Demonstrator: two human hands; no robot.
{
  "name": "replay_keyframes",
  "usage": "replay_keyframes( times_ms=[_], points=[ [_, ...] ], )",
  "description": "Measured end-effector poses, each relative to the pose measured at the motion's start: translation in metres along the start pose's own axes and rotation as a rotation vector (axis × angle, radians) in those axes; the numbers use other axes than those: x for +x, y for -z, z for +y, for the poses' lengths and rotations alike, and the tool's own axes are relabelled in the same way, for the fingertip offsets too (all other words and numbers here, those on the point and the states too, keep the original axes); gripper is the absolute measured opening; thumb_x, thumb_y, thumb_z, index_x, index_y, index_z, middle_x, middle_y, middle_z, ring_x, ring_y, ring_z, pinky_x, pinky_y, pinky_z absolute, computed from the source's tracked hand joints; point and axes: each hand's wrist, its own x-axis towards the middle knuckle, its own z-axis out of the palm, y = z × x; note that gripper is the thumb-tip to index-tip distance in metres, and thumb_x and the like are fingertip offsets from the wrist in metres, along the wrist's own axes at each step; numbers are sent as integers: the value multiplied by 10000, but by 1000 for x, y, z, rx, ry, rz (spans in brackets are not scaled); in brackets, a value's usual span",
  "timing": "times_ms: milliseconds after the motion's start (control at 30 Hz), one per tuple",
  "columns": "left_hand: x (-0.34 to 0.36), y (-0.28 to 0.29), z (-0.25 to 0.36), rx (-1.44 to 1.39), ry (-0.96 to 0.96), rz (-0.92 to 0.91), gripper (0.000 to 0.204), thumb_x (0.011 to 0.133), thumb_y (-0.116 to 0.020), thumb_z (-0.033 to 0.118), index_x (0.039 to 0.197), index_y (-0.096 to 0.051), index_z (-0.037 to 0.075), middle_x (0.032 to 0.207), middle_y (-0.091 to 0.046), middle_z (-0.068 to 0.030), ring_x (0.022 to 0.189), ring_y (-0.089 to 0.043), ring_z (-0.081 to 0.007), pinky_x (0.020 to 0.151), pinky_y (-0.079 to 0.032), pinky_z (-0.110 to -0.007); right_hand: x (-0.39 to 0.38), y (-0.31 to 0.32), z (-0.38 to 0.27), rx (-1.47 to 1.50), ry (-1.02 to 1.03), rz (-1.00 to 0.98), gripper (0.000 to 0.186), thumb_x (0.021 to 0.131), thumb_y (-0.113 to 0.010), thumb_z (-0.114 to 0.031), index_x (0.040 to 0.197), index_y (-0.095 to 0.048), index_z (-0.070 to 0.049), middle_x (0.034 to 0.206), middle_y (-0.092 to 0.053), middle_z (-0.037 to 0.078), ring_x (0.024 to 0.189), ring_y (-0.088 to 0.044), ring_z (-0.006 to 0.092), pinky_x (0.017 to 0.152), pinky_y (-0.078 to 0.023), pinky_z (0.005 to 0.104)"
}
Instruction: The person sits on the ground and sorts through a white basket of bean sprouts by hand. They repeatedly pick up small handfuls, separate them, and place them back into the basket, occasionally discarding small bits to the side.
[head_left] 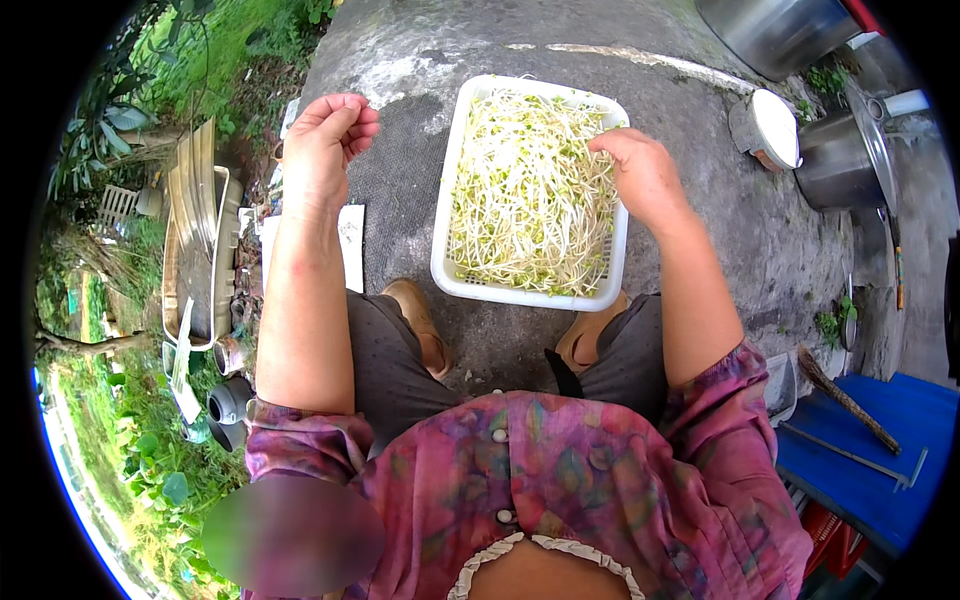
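A white rectangular mesh basket (pixel 445 215) full of pale sprouts (pixel 525 200) with small yellow-green heads rests on the grey concrete ground ahead of me. My left hand (pixel 330 135) is raised left of the basket, clear of it, with thumb and index finger pinched and the other fingers curled; anything held there is too small to make out. My right hand (pixel 645 170) reaches over the basket’s right rim, fingers closed at the sprouts, their tips partly hidden. My sandalled feet are either side of the basket’s near end.
Steel pots (pixel 835 160) and a white bucket (pixel 760 130) stand at right, near a stick (pixel 840 390) on a blue board (pixel 865 475). At left are a white board (pixel 352 245), a tub (pixel 175 290) with corrugated sheeting (pixel 195 170), dark containers (pixel 228 400) and plants.
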Motion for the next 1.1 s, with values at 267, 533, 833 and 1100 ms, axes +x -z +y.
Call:
replay_keyframes(
  times_ms=[267, 533, 833, 1100],
  points=[
    [-2, -7, -1, 88, -8, -27, 107, 890, -537, 95, 942, -600, 26, 823, -644, -68, 698, -597, -126, 634, -474, -225, -1, -21, 4, 103, 179, -33, 195, 720, -541, 44, 853, -646, -52, 893, -629, 81, 906, -586, 291, 793, -453, 375],
    [-3, -9, 0, 105, -1, -41, 116, 893, -538, 107, 942, -603, 24, 828, -641, -62, 714, -590, -118, 648, -464, -225, -1, -22, 7, 226, -55, -72, 60, 737, -559, -10, 747, -603, -49, 863, -620, 85, 895, -577, 281, 837, -375, 401],
    [-6, -9, -1, 116, -11, -46, 116, 889, -551, 117, 930, -611, 26, 821, -641, -55, 702, -582, -110, 646, -459, -222, -2, -27, -1, 95, -134, -152, 31, 761, -598, -61, 747, -617, -82, 904, -619, 44, 930, -563, 257, 930, -310, 527],
    [-8, -13, -2, 163, -12, -57, 118, 885, -554, 119, 929, -610, 25, 819, -640, -54, 699, -580, -107, 645, -452, -219, -4, -25, -16, 43, -85, -127, 35, 744, -592, -75, 711, -587, -85, 894, -599, 25, 934, -553, 260, 977, -259, 564]
  ],
)
